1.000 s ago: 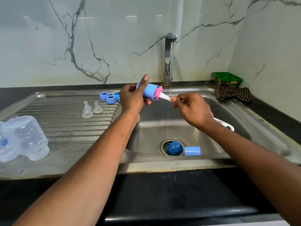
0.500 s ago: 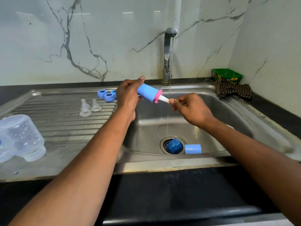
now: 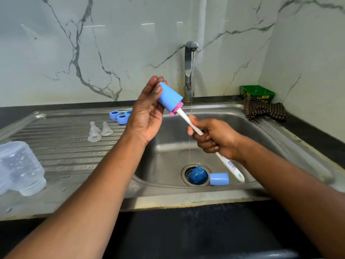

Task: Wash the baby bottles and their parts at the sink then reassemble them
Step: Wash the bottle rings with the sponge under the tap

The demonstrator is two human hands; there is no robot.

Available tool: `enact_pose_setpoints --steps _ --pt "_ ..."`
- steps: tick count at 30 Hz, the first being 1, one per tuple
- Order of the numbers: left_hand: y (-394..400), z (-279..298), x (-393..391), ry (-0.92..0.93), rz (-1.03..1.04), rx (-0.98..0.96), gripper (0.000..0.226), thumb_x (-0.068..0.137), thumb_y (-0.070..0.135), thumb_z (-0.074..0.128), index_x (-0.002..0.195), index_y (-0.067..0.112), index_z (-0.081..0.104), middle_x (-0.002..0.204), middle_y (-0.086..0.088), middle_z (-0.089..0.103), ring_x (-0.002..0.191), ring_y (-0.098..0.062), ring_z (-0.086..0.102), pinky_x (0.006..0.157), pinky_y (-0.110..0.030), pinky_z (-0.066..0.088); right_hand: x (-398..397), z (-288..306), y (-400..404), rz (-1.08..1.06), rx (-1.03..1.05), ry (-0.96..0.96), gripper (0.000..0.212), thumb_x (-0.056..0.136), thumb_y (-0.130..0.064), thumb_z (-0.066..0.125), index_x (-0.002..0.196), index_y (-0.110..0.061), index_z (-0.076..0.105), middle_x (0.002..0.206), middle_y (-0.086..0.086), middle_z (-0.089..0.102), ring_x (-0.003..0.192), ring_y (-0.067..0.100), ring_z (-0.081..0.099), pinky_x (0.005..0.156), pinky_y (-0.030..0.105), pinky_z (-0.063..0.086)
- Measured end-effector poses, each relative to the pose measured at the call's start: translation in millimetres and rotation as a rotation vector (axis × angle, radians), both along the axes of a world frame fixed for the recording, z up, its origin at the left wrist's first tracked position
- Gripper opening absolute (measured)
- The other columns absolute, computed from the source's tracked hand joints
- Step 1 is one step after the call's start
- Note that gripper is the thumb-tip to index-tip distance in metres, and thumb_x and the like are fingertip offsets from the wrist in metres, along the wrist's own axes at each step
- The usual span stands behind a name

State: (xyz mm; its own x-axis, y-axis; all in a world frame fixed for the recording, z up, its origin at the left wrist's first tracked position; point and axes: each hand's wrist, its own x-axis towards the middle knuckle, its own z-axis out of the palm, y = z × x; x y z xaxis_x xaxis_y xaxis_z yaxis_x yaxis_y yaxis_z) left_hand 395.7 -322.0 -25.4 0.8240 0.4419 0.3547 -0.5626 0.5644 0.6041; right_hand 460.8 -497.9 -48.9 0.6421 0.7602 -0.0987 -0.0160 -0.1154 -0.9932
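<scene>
Here, a blue bottle cap point(image 3: 169, 97) is held above the sink point(image 3: 291, 133), tilted with its long axis running from upper left to lower right and its open mouth pointing down towards the right. It is grasped by the left hand point(image 3: 147, 114), palm turned towards the camera, thumb on the near side of the cap and fingertips behind the closed end. A white-handled brush point(image 3: 211, 144) is gripped in the clenched right hand point(image 3: 214, 137), its pink head pushed into the cap's mouth and its handle slanting down to the right over the basin. Red and blue print is seen on the handle but cannot be read. A thin stream falls from the tap point(image 3: 189, 71) just behind the brush. A second blue cap point(image 3: 219, 178) lies on its side beside the drain. Yellow writing on the green box point(image 3: 256, 92) in the corner is too small to read.
</scene>
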Motion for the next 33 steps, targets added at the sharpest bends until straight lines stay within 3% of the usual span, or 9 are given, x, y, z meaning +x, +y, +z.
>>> enact_pose_setpoints --steps 5,7,12,14,18,24,29,31,33 --pt "11.3 8.5 -6.0 0.105 0.074 0.041 0.022 0.082 -0.001 0.052 0.088 0.011 0.070 0.105 -0.006 0.071 0.106 -0.023 0.065 0.100 -0.038 0.049 1.9 -2.2 6.4 -0.198 0.056 -0.413 0.040 0.095 -0.041 0.062 0.073 -0.009 0.068 0.044 -0.003 0.043 0.035 0.006 0.030 0.037 0.017 0.026" --pt "10.1 6.7 -2.3 0.318 0.288 0.139 0.006 0.083 0.014 0.069 0.089 0.013 0.071 0.098 -0.003 0.070 0.095 -0.022 0.065 0.093 -0.040 0.054 8.4 -8.1 5.3 -0.327 0.002 -0.611 0.034 0.090 -0.041 0.070 0.071 -0.013 0.072 0.050 0.000 0.061 0.036 0.003 0.042 0.044 0.019 0.037" --pt "14.4 -6.8 -2.1 0.875 0.499 0.435 0.046 0.075 0.058 0.078 0.088 0.016 0.063 0.077 -0.002 0.064 0.063 -0.019 0.059 0.053 -0.024 0.051 16.4 -22.1 9.1 -0.427 -0.160 -0.872 0.033 0.082 -0.053 0.074 0.073 -0.021 0.073 0.061 -0.003 0.067 0.054 0.012 0.056 0.056 0.031 0.046" --pt "15.7 -10.8 -2.7 0.871 0.428 0.423 0.047 0.072 0.054 0.081 0.092 0.015 0.063 0.079 -0.004 0.066 0.057 -0.015 0.058 0.046 -0.020 0.048 12.0 -22.0 12.4 -0.460 -0.207 -1.012 0.037 0.087 -0.057 0.066 0.080 -0.022 0.074 0.062 -0.006 0.062 0.061 0.017 0.057 0.057 0.030 0.040" --pt "6.6 -14.7 6.0 0.605 0.342 0.278 0.032 0.077 0.025 0.084 0.098 0.011 0.064 0.094 -0.009 0.071 0.086 -0.025 0.071 0.066 -0.029 0.061 8.0 -15.6 4.5 -0.543 -0.298 -1.145 0.039 0.094 -0.058 0.054 0.091 -0.024 0.073 0.064 -0.004 0.056 0.070 0.025 0.057 0.060 0.030 0.033" --pt "-6.4 -3.6 7.7 0.191 0.143 0.069 0.019 0.087 -0.001 0.065 0.092 0.017 0.063 0.099 0.000 0.066 0.086 -0.015 0.069 0.068 -0.027 0.059 -1.2 -5.6 6.3 -0.440 -0.146 -0.895 0.044 0.101 -0.049 0.048 0.072 -0.019 0.063 0.045 -0.008 0.047 0.045 0.009 0.044 0.051 0.027 0.032" --pt "-0.7 0.3 3.4 -0.113 -0.126 0.040 0.037 0.056 0.012 0.086 0.090 0.023 0.080 0.112 0.006 0.072 0.100 -0.019 0.068 0.084 -0.032 0.057 -8.8 9.0 6.9 0.089 0.147 0.117 0.039 0.104 -0.039 0.043 0.075 -0.015 0.056 0.053 -0.003 0.022 0.036 0.005 0.016 0.036 0.015 0.011" --pt "1.0 -5.6 6.0 -0.020 -0.085 0.038 0.036 0.061 0.010 0.084 0.094 0.023 0.077 0.113 0.002 0.070 0.099 -0.019 0.067 0.077 -0.031 0.058 -5.5 2.8 8.2 0.086 0.119 0.114 0.038 0.103 -0.038 0.045 0.077 -0.014 0.058 0.052 -0.003 0.024 0.036 0.005 0.018 0.036 0.015 0.012" --pt "2.1 -14.6 10.9 0.168 0.032 0.025 0.027 0.079 0.001 0.071 0.099 0.019 0.070 0.104 -0.002 0.070 0.094 -0.019 0.067 0.072 -0.028 0.060 1.1 -6.3 8.5 -0.095 0.023 -0.177 0.036 0.101 -0.035 0.053 0.075 -0.013 0.064 0.048 -0.004 0.036 0.034 0.005 0.026 0.037 0.018 0.021"
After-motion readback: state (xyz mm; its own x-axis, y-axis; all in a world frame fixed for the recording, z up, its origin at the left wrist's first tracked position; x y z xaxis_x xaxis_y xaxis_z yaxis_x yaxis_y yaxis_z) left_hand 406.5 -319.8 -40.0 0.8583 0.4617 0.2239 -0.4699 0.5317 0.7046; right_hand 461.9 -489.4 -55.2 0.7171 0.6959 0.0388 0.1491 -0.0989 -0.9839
